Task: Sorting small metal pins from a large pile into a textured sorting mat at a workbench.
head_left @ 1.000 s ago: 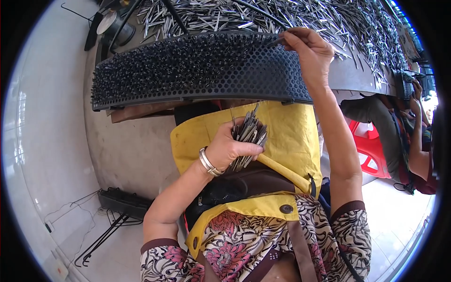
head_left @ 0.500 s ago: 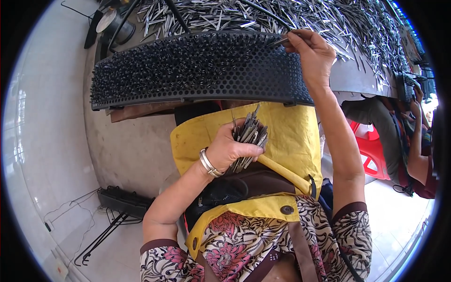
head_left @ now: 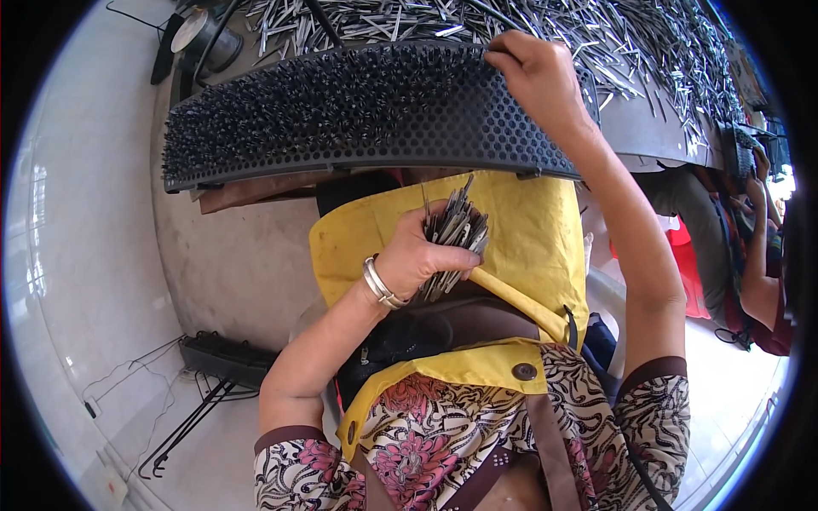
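Observation:
My left hand (head_left: 416, 262) is closed around a bundle of thin grey metal strips (head_left: 457, 237), held over a yellow apron on my lap. Before me a long black perforated rack (head_left: 477, 115) curves across the view. Upright strips (head_left: 298, 106) fill most of its holes at the left and along the far side, while the near right part shows bare holes. At the rack's far right edge my right hand (head_left: 541, 81) is pinched, fingertips pointing down and left. Whatever lies between those fingers is hidden.
A large heap of loose strips (head_left: 596, 34) covers the table beyond the rack. A metal container (head_left: 207, 41) stands at far left. Another person's arm (head_left: 758, 247) is at right, near a red stool (head_left: 688, 264). A dark stand with rods (head_left: 223, 359) lies on the floor at left.
My right hand has moved a little left and away from me along the rack's far edge. The strip that showed in its fingers is out of sight. The left hand keeps its bundle.

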